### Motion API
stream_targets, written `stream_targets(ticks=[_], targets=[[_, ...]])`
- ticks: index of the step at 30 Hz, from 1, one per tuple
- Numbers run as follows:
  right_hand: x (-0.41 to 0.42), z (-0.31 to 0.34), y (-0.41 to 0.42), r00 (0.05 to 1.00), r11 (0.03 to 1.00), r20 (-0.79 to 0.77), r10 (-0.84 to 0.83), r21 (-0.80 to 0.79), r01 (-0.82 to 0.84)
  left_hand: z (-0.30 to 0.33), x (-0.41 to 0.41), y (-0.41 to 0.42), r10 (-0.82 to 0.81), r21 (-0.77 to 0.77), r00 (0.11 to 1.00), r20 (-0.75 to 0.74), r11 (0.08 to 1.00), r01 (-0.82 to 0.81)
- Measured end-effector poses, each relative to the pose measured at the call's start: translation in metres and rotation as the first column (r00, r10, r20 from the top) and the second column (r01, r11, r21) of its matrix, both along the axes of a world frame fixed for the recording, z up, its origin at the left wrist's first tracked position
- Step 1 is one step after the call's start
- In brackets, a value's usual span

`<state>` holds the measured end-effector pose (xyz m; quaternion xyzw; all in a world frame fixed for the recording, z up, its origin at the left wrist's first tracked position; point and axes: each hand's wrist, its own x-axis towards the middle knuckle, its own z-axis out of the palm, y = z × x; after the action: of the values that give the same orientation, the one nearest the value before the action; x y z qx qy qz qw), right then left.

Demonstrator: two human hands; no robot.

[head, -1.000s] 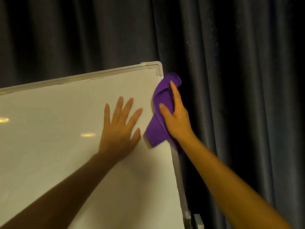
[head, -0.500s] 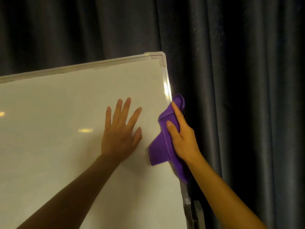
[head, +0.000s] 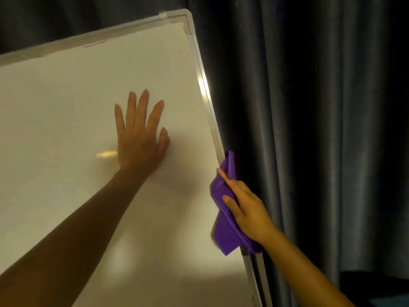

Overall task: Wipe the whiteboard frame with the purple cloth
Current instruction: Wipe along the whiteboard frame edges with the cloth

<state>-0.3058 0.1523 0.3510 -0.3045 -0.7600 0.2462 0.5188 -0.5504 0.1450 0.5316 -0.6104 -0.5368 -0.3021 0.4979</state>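
Note:
A white whiteboard with a pale metal frame (head: 204,89) fills the left and middle of the view, tilted, its top right corner near the top centre. My right hand (head: 247,211) grips the purple cloth (head: 223,227) and presses it around the frame's right edge, a little below mid-height. The cloth folds over the edge, so the frame under it is hidden. My left hand (head: 140,138) lies flat on the board surface with fingers spread, left of the cloth, holding nothing.
Dark grey curtains (head: 309,107) hang in folds close behind and to the right of the board. A light glare (head: 107,154) sits on the board beside my left hand. The board's right edge runs down to the bottom of the view.
My right hand has slid the purple cloth down the right frame edge, from near the top corner to below mid-height. My left hand has stayed flat on the board.

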Motion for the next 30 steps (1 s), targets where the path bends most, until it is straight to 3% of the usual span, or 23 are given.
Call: stream_targets(ticks=[4, 6, 8, 11, 15, 17, 19, 22, 26, 30], targets=[[0.024, 0.007, 0.004, 0.998, 0.999, -0.03, 0.053, 0.005, -0.053, -0.003, 0.007, -0.001, -0.022, -0.014, 0.999, 0.031, 1.0, 0.022], [0.048, 0.025, 0.008, 0.998, 0.998, -0.06, -0.018, 0.058, 0.022, -0.003, 0.007, -0.002, -0.033, -0.032, 0.999, 0.025, 0.999, 0.034], [0.08, 0.038, 0.013, 0.979, 0.996, -0.191, -0.071, 0.034, 0.079, -0.002, 0.004, -0.003, -0.034, -0.046, 0.999, 0.017, 0.998, 0.035], [0.118, 0.023, 0.019, 0.967, 0.995, -0.237, -0.097, -0.056, 0.086, -0.004, 0.004, 0.004, -0.022, -0.042, 0.998, 0.056, 0.999, 0.025], [0.074, -0.058, 0.004, 0.967, 0.971, -0.251, -0.049, -0.24, -0.013, -0.016, 0.017, 0.015, -0.081, 0.065, 0.989, 0.125, 0.995, 0.074], [0.04, -0.095, -0.004, 0.929, 0.91, -0.345, -0.13, -0.414, -0.026, -0.05, 0.032, 0.014, -0.194, 0.075, 0.98, 0.041, 0.979, 0.191], [0.02, -0.115, -0.009, 0.89, 0.847, -0.395, -0.228, -0.531, -0.018, -0.102, 0.049, 0.006, -0.275, -0.036, 0.957, -0.097, 0.961, 0.273], [0.011, -0.112, -0.009, 0.922, 0.917, -0.305, -0.24, -0.383, 0.112, -0.156, 0.061, 0.004, -0.277, -0.179, 0.948, -0.154, 0.952, 0.249], [0.007, -0.072, 0.013, 0.95, 0.97, -0.216, -0.227, -0.134, 0.201, -0.16, 0.056, 0.018, -0.26, -0.13, 0.955, -0.144, 0.961, 0.242], [-0.003, -0.073, 0.024, 0.909, 0.957, -0.302, -0.285, -0.134, 0.256, -0.164, 0.055, 0.03, -0.262, -0.093, 0.955, -0.141, 0.963, 0.251]])
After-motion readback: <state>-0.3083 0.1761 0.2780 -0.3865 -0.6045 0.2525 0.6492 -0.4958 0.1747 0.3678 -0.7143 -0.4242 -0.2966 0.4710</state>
